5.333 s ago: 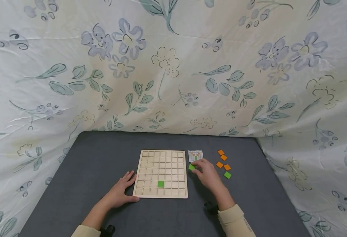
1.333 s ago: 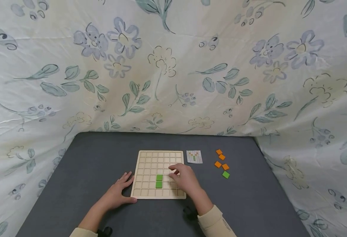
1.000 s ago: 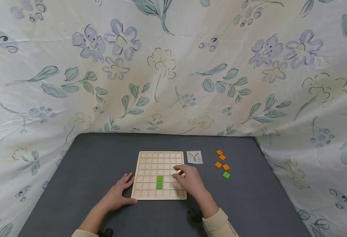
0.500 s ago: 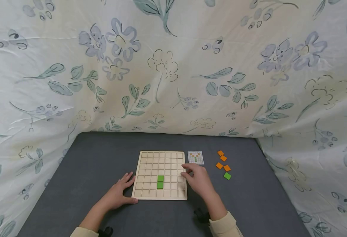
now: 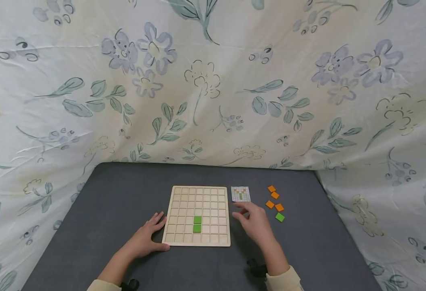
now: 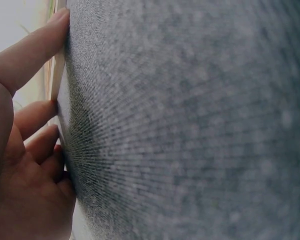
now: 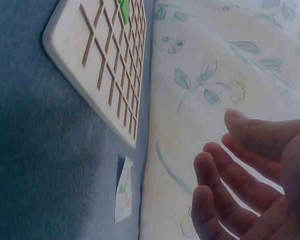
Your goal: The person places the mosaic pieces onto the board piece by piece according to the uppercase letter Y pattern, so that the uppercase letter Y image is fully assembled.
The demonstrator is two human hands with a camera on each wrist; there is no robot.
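Observation:
A pale wooden grid board [image 5: 213, 202] lies flat on the dark grey table. Two green square tiles sit in its cells, the upper one [image 5: 197, 219] directly above the lower one [image 5: 197, 228]. At the board's left edge rests my left hand [image 5: 147, 235], fingers and thumb spread along the side and lower corner. My right hand [image 5: 255, 222] hovers just right of the board with bent, parted fingers; in the right wrist view nothing is between them. Near its fingertips lies a small printed pattern card [image 5: 240, 194].
Right of the card lie several loose orange tiles [image 5: 270, 204] and one green tile [image 5: 280, 217]. A floral-patterned cloth [image 5: 213, 101] hangs behind the table [image 5: 136, 186] and along both sides.
A second green tile has gone from beside the card into the cell above the first. My right hand has since moved right, off the board. My left hand stays at the edge.

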